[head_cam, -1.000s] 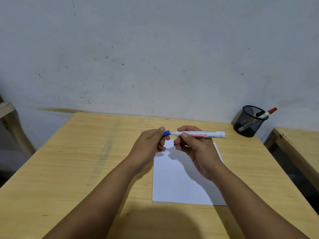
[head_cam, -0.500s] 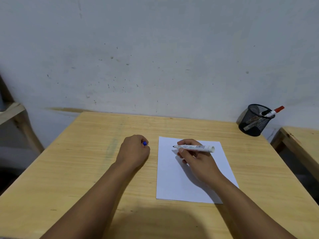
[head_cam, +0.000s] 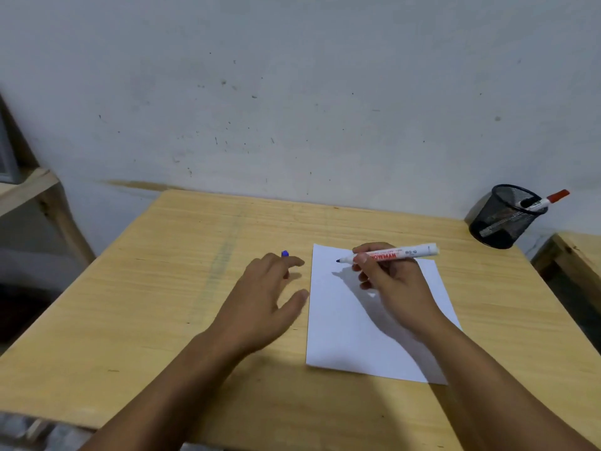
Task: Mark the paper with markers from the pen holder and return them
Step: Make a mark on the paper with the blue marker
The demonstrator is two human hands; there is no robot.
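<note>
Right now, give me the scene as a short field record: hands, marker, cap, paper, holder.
left hand: open, fingers spread, over the table left of the paper
right hand: grip on the uncapped marker
marker: white barrel, dark tip pointing left above the paper's far edge; contact cannot be told
blue cap: on the table by the left fingertips, partly hidden
paper: white sheet, flat on the wooden table, no marks visible
pen holder: black mesh, far right corner, holds a red-capped marker

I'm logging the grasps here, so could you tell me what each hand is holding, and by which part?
The right hand holds the uncapped marker by the front of its barrel. The left hand is open, holding nothing; the blue cap stands beyond its fingers.
</note>
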